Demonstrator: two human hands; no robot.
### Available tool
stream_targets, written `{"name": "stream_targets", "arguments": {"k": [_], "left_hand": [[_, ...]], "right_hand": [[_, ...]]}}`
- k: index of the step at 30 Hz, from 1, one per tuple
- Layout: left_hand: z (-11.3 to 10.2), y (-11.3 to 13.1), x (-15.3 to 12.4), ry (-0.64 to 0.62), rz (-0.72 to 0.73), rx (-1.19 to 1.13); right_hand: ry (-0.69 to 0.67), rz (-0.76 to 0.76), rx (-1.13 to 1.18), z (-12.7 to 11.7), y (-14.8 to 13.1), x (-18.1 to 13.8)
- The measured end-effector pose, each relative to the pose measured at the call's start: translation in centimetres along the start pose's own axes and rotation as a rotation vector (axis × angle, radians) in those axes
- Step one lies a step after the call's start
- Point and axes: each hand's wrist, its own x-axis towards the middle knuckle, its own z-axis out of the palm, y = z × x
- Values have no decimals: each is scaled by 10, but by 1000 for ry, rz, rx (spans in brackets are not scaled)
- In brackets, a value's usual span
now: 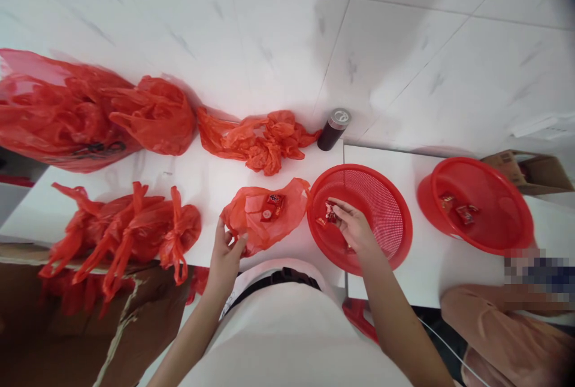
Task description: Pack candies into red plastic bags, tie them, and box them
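My left hand [226, 255] pinches the near left edge of a red plastic bag [291, 210], which lies spread on the table. Small red printed packets [272, 207] are inside that bag. Over the left part of a red plastic basket [402, 219] with mesh sides, my right hand [354, 228] grips a small red packet [330, 212] between thumb and fingers. At least one more packet shows in the basket beneath it, partly hidden by my hand.
Tied red bags [146, 228] line the table's left edge above an open cardboard box [67, 339]. Crumpled bags [269, 138], a dark flask [332, 130] and big bags [58, 111] stand by the wall. At right are a red basin [498, 219], a carton [539, 171] and another person [489, 321].
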Motion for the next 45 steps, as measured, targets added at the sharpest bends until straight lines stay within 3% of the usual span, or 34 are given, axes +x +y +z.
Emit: {"name": "stream_targets", "arguments": {"k": [4, 9, 14, 16, 18, 20, 23, 25, 29, 34, 41, 45], "left_hand": [[0, 1, -1, 15, 5, 3], [0, 2, -2, 15, 6, -1], [-2, 2, -2, 10, -6, -3], [-3, 2, -1, 21, -4, -7], [-4, 1, -1, 38, -9, -8], [-5, 0, 0, 46, -19, -11], [-4, -1, 1, 33, -8, -23], [-3, 0, 1, 25, 6, -27], [-2, 3, 0, 21, 8, -18], [-2, 2, 0, 23, 5, -8], [0, -1, 4, 3, 7, -1], [-2, -1, 4, 26, -2, -5]], "right_hand": [[-10, -19, 73, 23, -13, -7], [10, -45, 121, 54, -5, -6], [-138, -51, -109, 77, 1, -4], [-33, -137, -281, 63, -1, 1], [161, -247, -526, 37, 1, 8], [280, -255, -829, 7, 11, 16], [211, -34, -1206, -25, 41, 22], [162, 84, -1303, -35, 63, 25], [183, 122, -1281, -43, 87, 32], [188, 109, -1153, -47, 84, 33], [125, 86, -876, -26, 91, 40], [95, 85, -627, -22, 77, 45]]}}
